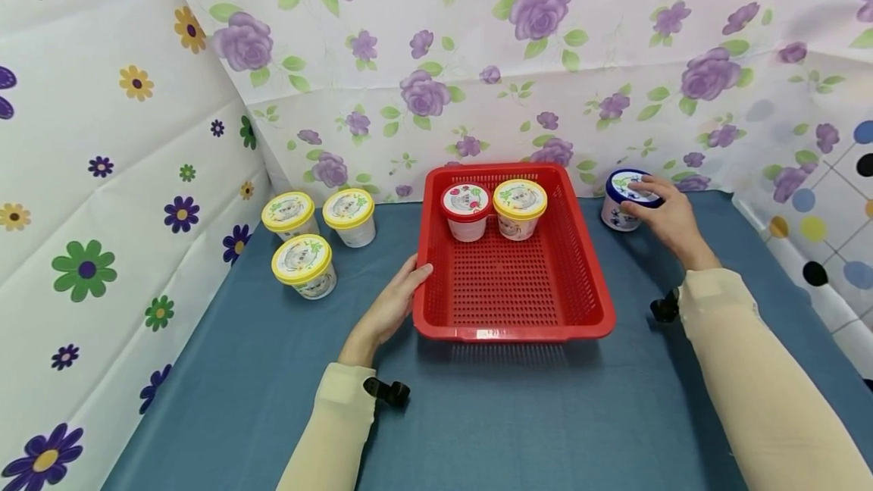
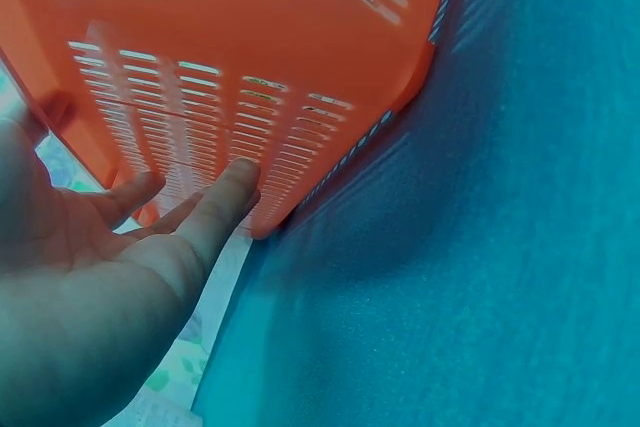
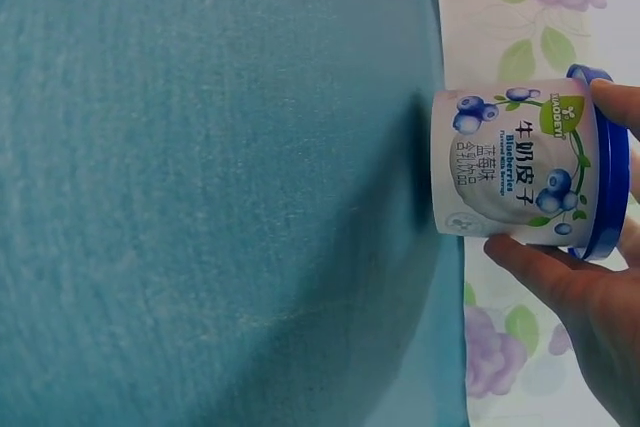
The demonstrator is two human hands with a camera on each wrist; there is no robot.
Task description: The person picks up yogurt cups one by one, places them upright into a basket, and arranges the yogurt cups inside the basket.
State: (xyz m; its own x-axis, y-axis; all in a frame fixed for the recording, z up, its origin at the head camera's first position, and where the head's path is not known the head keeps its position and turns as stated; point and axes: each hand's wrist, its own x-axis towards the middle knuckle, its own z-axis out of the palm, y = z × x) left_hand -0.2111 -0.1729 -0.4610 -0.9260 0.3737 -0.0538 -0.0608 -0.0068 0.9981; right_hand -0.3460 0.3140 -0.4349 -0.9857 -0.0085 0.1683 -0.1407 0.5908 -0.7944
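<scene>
My left hand [image 1: 393,301] grips the left rim of a red plastic basket [image 1: 514,333]. Its thumb lies over the rim, and its fingers [image 2: 215,209] rest against the slotted outer wall, as the left wrist view shows. Inside the basket, toward the far end, a red-lidded cup [image 1: 467,212] stands beside a yellow-lidded cup [image 1: 520,208]. To the right of the basket, my right hand [image 1: 671,220] holds a blueberry milk drink cup [image 3: 510,162] with a dark blue lid. That cup is upright at the back of the table, its base at or close to the cloth.
Three more yellow-lidded cups [image 1: 303,260] stand grouped at the back left of the blue cloth-covered table [image 1: 518,423]. A flower-printed sheet [image 1: 423,59] hangs along the far edge, with patterned sheets at both sides. A black strap device is on each wrist.
</scene>
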